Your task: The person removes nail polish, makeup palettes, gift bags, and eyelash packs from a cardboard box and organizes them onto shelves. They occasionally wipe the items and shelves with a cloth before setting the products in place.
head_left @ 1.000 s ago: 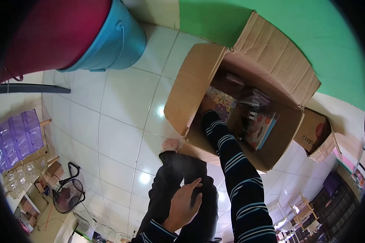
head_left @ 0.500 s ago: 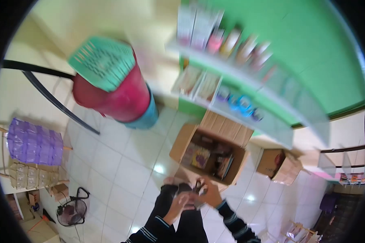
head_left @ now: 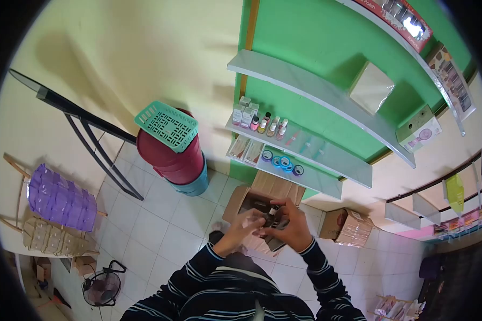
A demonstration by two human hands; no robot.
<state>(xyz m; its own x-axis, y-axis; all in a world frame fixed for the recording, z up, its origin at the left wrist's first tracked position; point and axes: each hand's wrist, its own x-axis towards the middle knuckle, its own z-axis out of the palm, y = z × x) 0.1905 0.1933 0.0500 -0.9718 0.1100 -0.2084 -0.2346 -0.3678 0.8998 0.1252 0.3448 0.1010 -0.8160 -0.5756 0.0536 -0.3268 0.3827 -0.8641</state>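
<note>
My right hand [head_left: 293,226] is closed around a small dark-capped bottle [head_left: 273,211], held in front of my body. Close beside it, my left hand [head_left: 243,229] has its fingers bent together near the bottle's lower part; what lies between them is too small to make out. Below and behind both hands stands an open cardboard box [head_left: 234,203] with dark contents, partly covered by my hands. Nail polish bottles [head_left: 272,130] and small white boxes [head_left: 243,115] line the shelf [head_left: 326,155] ahead.
Rolls of blue and purple tape [head_left: 285,162] sit on the lowest shelf. To the left, a green basket [head_left: 168,125] rests on a red bin [head_left: 171,160]. Another carton [head_left: 348,227] stands right; a fan [head_left: 103,286] and purple packets [head_left: 61,198] are at left.
My hands have risen from near my lap to in front of the open box, with the small bottle between them. My view has tilted up, showing higher shelves.
</note>
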